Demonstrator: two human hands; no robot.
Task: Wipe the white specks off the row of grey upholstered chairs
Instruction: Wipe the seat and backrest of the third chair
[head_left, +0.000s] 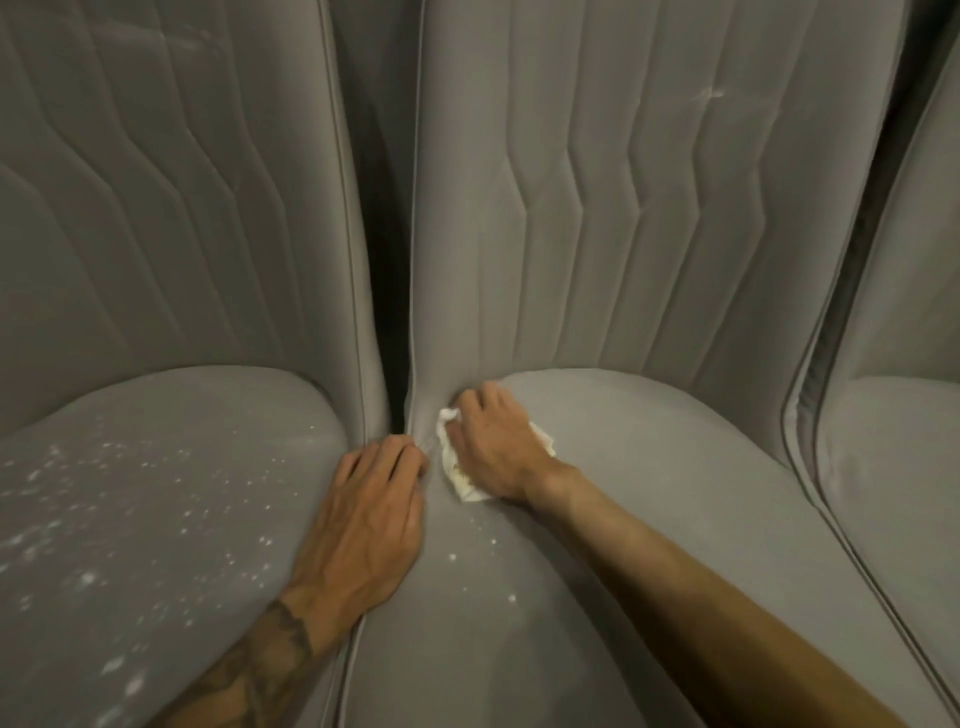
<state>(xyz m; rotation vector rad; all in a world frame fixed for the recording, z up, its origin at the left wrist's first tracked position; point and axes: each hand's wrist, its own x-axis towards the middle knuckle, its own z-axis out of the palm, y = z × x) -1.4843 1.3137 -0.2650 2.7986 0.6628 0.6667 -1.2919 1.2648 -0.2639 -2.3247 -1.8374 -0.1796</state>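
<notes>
Grey upholstery: three chairs stand side by side in a row, each with stitched channels down its backrest. They are the left chair (171, 208), the middle chair (649, 208) and the right chair (893, 467), of which only an edge shows.
Specks: white specks (130, 499) lie thickly scattered over the seat of the left chair. A few more sit on the near left part of the middle chair's seat.
Cloth: a crumpled white cloth (457, 467) lies at the back left corner of the middle chair's seat, where seat meets backrest, and is mostly covered.
Right hand: the right hand (493, 447) lies on top of the cloth, fingers bent over it and thumb tucked against it, gripping it and pressing it onto the fabric.
Left hand: the left hand (374, 514) lies palm down where the left and middle seats meet. Its fingers are straight and close together, the tips near the cloth, and it holds nothing.
Gap: a dark gap (389, 312) runs between the left and middle backrests and ends just beyond both hands.
Forearm: a dark tattoo (270, 649) marks the left forearm.
</notes>
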